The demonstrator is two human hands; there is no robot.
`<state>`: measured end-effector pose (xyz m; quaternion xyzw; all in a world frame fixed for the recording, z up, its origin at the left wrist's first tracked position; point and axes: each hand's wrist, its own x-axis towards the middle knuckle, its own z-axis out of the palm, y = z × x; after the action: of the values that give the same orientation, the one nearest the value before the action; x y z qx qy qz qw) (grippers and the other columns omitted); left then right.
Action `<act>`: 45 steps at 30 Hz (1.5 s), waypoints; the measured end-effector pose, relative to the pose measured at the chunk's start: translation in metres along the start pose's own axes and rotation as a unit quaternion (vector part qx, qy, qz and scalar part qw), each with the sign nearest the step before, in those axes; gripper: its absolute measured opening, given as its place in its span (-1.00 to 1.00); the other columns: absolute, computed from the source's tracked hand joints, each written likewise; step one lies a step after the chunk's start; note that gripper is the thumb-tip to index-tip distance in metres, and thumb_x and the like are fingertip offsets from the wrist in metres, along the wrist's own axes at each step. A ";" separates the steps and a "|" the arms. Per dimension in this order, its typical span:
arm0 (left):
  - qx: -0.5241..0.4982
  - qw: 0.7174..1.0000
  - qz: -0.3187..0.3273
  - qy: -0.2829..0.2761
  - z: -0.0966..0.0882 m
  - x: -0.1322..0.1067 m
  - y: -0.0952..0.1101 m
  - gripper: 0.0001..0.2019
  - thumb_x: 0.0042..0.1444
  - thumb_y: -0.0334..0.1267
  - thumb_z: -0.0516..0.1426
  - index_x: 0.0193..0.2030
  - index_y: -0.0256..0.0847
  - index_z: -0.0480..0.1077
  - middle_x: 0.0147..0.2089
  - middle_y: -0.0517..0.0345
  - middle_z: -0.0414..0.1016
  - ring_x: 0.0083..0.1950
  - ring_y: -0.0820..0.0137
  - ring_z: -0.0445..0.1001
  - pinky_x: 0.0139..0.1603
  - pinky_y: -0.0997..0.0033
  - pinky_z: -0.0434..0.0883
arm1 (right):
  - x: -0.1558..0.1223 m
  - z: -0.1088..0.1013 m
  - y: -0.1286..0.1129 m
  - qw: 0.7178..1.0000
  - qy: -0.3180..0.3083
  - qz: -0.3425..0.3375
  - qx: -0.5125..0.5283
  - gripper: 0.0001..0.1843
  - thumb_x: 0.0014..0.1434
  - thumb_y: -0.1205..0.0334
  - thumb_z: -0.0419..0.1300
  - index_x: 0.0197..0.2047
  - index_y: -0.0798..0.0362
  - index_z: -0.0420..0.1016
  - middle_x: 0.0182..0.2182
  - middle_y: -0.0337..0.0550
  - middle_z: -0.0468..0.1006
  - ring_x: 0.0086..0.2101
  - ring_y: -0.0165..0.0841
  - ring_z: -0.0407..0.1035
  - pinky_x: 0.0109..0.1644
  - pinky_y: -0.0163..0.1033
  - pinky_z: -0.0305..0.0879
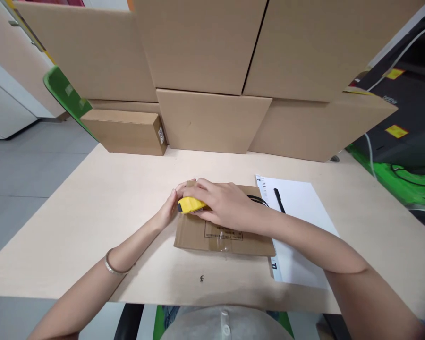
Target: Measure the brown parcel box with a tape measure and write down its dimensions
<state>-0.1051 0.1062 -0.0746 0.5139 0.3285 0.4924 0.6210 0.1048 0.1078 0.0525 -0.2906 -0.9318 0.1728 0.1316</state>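
A small flat cardboard box [194,238], with a printed label and clear tape on its near side, lies on the table before me. Wrapped over its top, my right hand [221,203] grips a yellow tool with a black end [191,205]; its exact kind is partly hidden by my fingers. My left hand [172,203] holds the box at its far left corner, its fingertips partly covered by the right hand. Dark cord-like loops [258,199] show at the box's far right, beside my right wrist.
Right of the box, a white sheet [301,250] lies with a black pen [279,200] on it. Large cartons [212,123] form a wall along the table's back, with a smaller brown box [127,134] at left. A dark Brother machine [407,113] stands at far right.
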 end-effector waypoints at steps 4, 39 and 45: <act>0.102 0.994 0.017 -0.019 -0.003 -0.002 0.014 -0.29 0.33 0.38 -0.14 0.18 -0.04 0.55 0.47 0.07 0.33 0.59 -0.02 0.01 0.61 -0.10 -0.14 | -0.020 -0.022 0.015 0.990 0.001 -0.062 0.126 -0.61 0.25 0.40 0.21 0.12 -0.10 0.46 0.07 -0.13 0.51 0.04 -0.22 0.45 0.08 -0.09 0.38; 0.689 0.604 0.303 -0.262 0.099 -0.060 0.056 -0.47 0.44 -0.04 0.00 0.51 0.14 0.15 0.03 -0.06 0.51 0.14 0.08 0.48 0.25 0.02 0.33 | -0.045 -0.068 0.105 0.972 -0.099 0.007 0.213 -0.67 0.08 0.42 0.23 -0.06 0.00 0.52 -0.06 -0.13 0.58 -0.09 -0.25 0.45 -0.01 -0.13 0.37; 0.689 0.601 0.304 -0.267 0.100 -0.059 0.060 -0.48 0.44 -0.05 -0.01 0.50 0.12 0.18 -0.03 -0.05 0.52 0.10 0.08 0.49 0.20 0.06 0.34 | -0.026 -0.079 0.122 0.969 -0.083 0.076 0.220 -0.65 0.27 0.20 0.34 0.12 -0.01 0.52 0.06 -0.12 0.57 -0.06 -0.23 0.48 0.03 -0.06 0.46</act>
<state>-0.0480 0.0180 0.0024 0.9683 0.2146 0.1207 -0.0431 0.2136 0.2064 0.0714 -0.3088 -0.8539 0.4064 0.1015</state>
